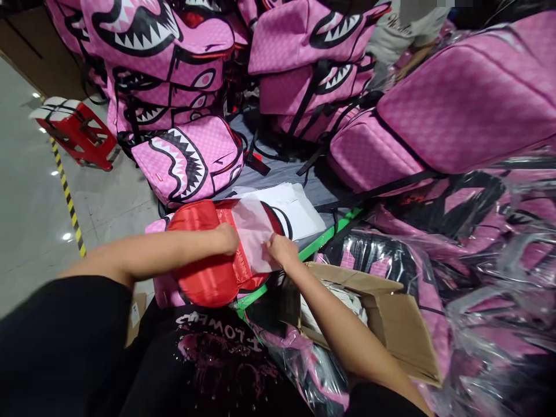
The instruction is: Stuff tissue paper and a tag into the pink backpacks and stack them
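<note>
A pink backpack lies opened in front of me, its red lining turned outward. My left hand is curled at the edge of the red inner pocket, its fingertips partly hidden. Between the thumb and fingers of my right hand is the edge of a thin whitish sheet, which lies over the lining and pocket. Just beyond, a stack of white paper rests on the grey table.
Pink shark-mouth backpacks are piled at the back left, with more stacks behind and right. An open cardboard box stands by my right forearm, near plastic-wrapped backpacks. A red stool is on the floor at left. Another person is partly visible behind.
</note>
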`<state>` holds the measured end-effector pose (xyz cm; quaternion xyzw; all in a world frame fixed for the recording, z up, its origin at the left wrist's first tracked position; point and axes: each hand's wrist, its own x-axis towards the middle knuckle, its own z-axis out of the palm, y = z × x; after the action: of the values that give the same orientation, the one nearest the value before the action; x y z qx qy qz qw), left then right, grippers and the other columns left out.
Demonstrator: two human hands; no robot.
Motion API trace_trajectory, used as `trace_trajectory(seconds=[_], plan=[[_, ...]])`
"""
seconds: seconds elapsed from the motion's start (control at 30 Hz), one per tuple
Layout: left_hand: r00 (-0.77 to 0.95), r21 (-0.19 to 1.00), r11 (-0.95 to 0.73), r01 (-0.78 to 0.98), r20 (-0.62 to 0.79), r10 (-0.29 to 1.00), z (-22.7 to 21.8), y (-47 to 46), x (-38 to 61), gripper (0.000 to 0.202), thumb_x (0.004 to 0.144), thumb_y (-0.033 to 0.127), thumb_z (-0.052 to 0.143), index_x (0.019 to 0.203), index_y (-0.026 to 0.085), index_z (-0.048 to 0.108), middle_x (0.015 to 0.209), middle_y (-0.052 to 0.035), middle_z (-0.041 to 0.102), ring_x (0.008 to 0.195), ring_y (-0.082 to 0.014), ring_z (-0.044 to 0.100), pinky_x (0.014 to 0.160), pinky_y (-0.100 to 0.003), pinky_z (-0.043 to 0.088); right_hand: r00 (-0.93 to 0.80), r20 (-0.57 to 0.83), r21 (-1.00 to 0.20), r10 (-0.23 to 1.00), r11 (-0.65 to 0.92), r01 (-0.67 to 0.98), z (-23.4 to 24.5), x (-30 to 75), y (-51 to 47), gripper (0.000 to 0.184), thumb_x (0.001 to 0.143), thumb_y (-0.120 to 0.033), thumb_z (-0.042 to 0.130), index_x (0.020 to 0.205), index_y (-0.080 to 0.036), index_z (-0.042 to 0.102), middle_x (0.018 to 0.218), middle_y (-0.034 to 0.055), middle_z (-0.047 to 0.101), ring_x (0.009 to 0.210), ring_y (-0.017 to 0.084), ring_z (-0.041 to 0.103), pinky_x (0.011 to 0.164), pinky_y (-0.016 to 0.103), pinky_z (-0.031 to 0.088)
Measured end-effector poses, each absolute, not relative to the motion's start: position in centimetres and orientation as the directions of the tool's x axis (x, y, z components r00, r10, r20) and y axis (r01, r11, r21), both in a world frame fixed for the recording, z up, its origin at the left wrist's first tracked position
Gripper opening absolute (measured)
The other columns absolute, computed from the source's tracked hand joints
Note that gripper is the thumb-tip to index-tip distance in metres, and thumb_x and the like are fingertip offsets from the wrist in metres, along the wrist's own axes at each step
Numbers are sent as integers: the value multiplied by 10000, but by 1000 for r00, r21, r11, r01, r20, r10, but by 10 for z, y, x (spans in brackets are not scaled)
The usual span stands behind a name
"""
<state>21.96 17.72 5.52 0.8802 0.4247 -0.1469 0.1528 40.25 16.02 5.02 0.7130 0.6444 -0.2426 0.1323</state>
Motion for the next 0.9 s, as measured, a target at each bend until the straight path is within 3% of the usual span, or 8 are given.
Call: trace_trajectory(seconds=[0.17,0.3,0.4,0.5,0.6,0.67,0.8,0.9], plan=[[669,186,-646,741,-293,683,19,182,243,323,994,243,419,1182,97,637,1183,-198,668,1101,-288,633,940,-418,494,-444,-584,-714,680,-170,679,29,423,165,371,965,-404,464,1104,-162,709,1131,85,724,1075,241,660,973,355,483],[656,171,-637,751,-299,693,-6,173,221,498,966,335,513,1393,79,500,1497,-249,442,1351,-347,456,1082,-494,401,-475,-479,-807,739,-158,568,11,442,182,383,909,-267,403,1121,-156,703,1145,77,716,1085,216,645,997,350,483],[649,158,-639,752,-347,677,-23,174,219,669,932,412,584,1498,104,404,1596,-240,317,1469,-389,297,1164,-583,268,-547,-430,-677,718,145,722,3,441,197,378,818,-102,405,1024,-155,718,1018,47,734,968,185,667,899,295,512],[627,143,-631,762,-402,667,-32,178,224,708,901,465,626,1488,116,440,1571,-259,358,1476,-425,275,1163,-649,193,-617,-487,-498,618,384,777,-2,431,206,240,771,-60,503,774,-161,720,969,56,745,1037,227,658,946,333,491],[629,146,-638,756,-429,648,-33,180,226,711,894,463,639,1508,173,428,1571,-229,380,1472,-382,307,1175,-593,202,-645,-436,-450,628,468,760,-7,422,213,259,817,-52,506,795,-159,742,1274,108,680,1353,313,474,1154,501,314],[628,144,-640,755,-441,641,-32,180,227,748,892,462,641,1548,230,367,1576,-209,379,1457,-363,336,1166,-564,234,-653,-423,-317,629,572,756,-13,420,219,304,854,-60,481,887,-154,768,1284,141,675,1416,335,401,1199,585,192],[598,121,-625,771,-473,647,-31,182,231,823,867,467,668,1581,313,288,1539,-213,422,1398,-406,401,1135,-648,230,-638,-457,32,620,728,685,-19,422,229,269,826,-92,559,906,-191,796,971,116,766,1249,321,562,1230,572,158],[580,114,-617,779,-507,638,-35,186,235,847,830,485,704,1568,333,318,1525,-209,442,1366,-436,429,1114,-707,216,-705,-367,89,607,777,623,-8,433,227,259,845,-106,558,886,-195,798,944,112,758,1136,300,614,1244,548,145]])
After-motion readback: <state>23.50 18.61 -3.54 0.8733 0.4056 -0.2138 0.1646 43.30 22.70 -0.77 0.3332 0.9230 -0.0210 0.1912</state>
